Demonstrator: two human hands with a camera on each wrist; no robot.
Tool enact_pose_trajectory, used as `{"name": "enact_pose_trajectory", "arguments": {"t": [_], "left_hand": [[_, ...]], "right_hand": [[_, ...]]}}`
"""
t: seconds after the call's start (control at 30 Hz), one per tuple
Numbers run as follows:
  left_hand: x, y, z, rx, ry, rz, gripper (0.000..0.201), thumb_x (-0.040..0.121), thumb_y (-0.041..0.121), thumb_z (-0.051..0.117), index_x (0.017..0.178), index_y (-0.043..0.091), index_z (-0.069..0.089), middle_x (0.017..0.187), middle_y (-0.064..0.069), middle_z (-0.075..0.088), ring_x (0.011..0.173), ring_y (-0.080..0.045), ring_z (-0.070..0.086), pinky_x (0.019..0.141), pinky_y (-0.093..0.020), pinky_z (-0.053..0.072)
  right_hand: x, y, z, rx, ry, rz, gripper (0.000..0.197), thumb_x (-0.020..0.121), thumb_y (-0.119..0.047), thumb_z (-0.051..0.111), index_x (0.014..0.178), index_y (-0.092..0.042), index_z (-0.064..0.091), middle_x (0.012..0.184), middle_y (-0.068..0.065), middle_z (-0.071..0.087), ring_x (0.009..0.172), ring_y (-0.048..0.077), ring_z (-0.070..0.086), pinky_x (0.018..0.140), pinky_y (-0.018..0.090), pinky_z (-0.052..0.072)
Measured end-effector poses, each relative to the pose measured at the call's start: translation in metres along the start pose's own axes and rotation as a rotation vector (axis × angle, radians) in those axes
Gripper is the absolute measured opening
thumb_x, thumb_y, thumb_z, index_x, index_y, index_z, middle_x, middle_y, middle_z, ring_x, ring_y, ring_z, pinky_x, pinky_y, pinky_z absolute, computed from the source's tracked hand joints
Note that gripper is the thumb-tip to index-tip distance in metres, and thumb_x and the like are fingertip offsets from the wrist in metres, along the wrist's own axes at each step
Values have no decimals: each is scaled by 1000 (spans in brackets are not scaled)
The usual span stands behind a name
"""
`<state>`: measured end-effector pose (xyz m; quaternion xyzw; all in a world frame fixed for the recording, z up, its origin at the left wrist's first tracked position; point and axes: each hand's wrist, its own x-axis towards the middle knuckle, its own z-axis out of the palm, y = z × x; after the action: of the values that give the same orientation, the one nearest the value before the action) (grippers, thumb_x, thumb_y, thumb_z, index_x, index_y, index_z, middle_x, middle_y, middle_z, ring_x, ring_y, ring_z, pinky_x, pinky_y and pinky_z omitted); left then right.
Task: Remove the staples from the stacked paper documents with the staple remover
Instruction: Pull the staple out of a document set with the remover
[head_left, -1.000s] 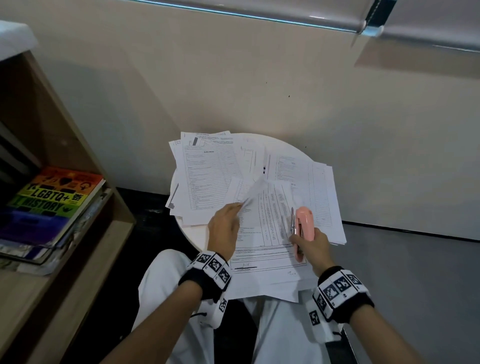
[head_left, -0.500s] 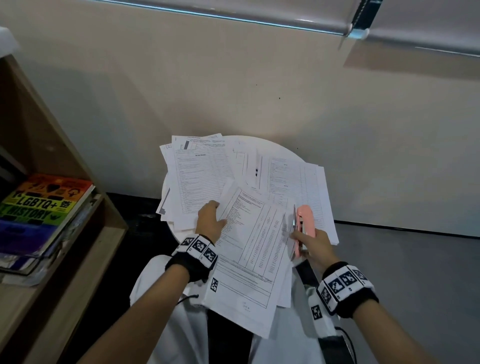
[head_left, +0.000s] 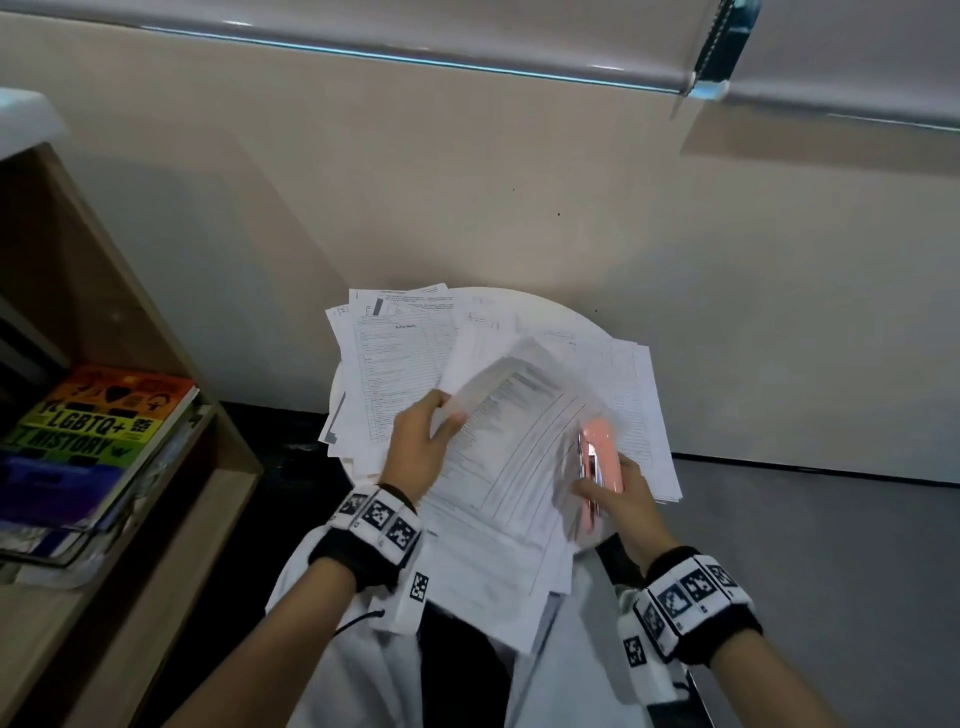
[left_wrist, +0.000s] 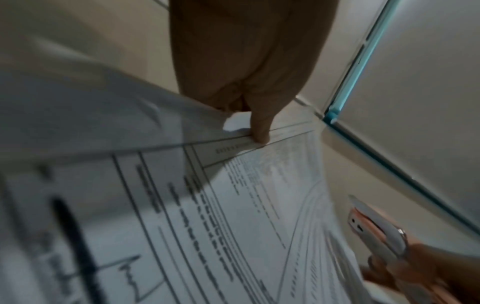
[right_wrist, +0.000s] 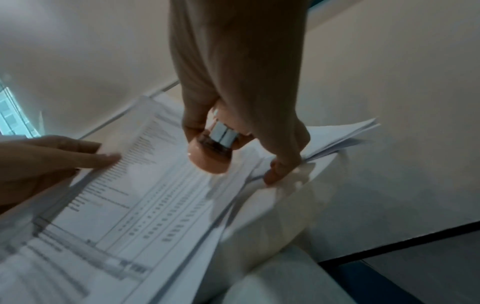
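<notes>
The pink staple remover (head_left: 598, 457) sits in the person's right hand (head_left: 621, 499), fingers wrapped round its body, its metal end pointing away from them, just beside the right edge of a printed sheet (head_left: 511, 457). From the right wrist view the same hand also seems to press a lower finger against the edge of the papers there. That sheet is lifted and curling, blurred in the head view, and the left hand (head_left: 418, 447) pinches its upper left corner between thumb and fingers. Under it, more printed papers (head_left: 395, 374) lie fanned out and overlapping on a small round white table (head_left: 571, 317) set against the wall, some hanging over the near edge above the person's lap. To the left stands a wooden shelf (head_left: 171, 519) with a stack of books (head_left: 98, 447), the top cover rainbow-striped.
</notes>
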<state>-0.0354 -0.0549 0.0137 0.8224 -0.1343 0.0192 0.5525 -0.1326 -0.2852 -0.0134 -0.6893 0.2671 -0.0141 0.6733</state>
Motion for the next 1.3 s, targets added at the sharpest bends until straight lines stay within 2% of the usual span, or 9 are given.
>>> {"name": "enact_pose_trajectory", "arguments": {"t": [0.13, 0.27, 0.37, 0.57, 0.67, 0.83, 1.03, 1.17, 1.3], "left_hand": [[10, 32, -30, -199, 112, 69, 20, 91, 17, 60, 101, 14, 44, 97, 2, 58, 94, -19, 58, 77, -23, 48], [18, 76, -49, -330, 289, 166, 48, 89, 13, 63, 124, 26, 31, 105, -3, 64, 97, -19, 67, 84, -33, 56], [19, 92, -50, -125, 378, 305, 41, 95, 16, 55, 130, 7, 37, 103, -2, 64, 91, -16, 65, 79, -33, 56], [-2, 84, -35, -278, 251, 239, 33, 96, 20, 51, 124, 11, 37, 113, 15, 56, 105, 11, 54, 91, -11, 45], [-6, 75, -28, -311, 171, 187, 26, 96, 20, 51, 118, 25, 38, 110, 13, 58, 100, 9, 57, 84, -9, 46], [1, 83, -31, -319, 214, 238, 12, 99, 17, 44, 110, 14, 40, 102, 12, 59, 93, 5, 60, 81, -12, 49], [5, 73, -22, -225, 200, 186, 20, 101, 30, 38, 102, 11, 41, 97, -11, 61, 89, -26, 61, 77, -45, 54], [10, 76, -16, -173, 282, 209, 14, 101, 30, 35, 104, 18, 44, 94, -3, 64, 84, -16, 62, 73, -35, 54], [12, 75, -15, -153, 267, 222, 12, 102, 30, 34, 108, 26, 43, 95, 5, 64, 84, -9, 63, 75, -33, 56]], "right_hand": [[-15, -51, 7, -13, -139, -182, 52, 78, -13, 77, 124, -14, 53, 99, 2, 65, 95, 19, 62, 71, 22, 47], [-35, -110, 29, -6, 30, -516, 50, 79, -10, 75, 125, -6, 56, 103, 3, 67, 92, 12, 65, 79, 25, 55], [-49, -132, 41, 61, 47, -688, 54, 77, 1, 74, 121, -22, 55, 118, 10, 62, 103, 12, 64, 86, 24, 55], [-56, -113, 38, 48, -84, -663, 64, 76, 10, 72, 129, -17, 50, 118, -27, 54, 102, -9, 61, 82, 8, 48], [-52, -100, 34, 29, -107, -621, 77, 77, 9, 72, 129, -39, 40, 129, -3, 57, 112, 3, 60, 87, 14, 50], [-51, -111, 34, 45, -64, -675, 54, 77, 8, 72, 122, -15, 56, 135, -8, 46, 109, 0, 59, 89, 19, 54], [-51, -111, 38, 3, -98, -670, 71, 78, -1, 75, 103, -65, 55, 136, 14, 44, 121, 24, 56, 95, 41, 53], [-51, -130, 34, 143, 63, -692, 75, 70, -8, 81, 132, -21, 40, 133, 24, 45, 108, 22, 62, 80, 33, 60], [-60, -191, 36, 297, 198, -845, 57, 74, -19, 82, 116, 3, 51, 109, 29, 59, 97, 48, 61, 66, 27, 55]]}}
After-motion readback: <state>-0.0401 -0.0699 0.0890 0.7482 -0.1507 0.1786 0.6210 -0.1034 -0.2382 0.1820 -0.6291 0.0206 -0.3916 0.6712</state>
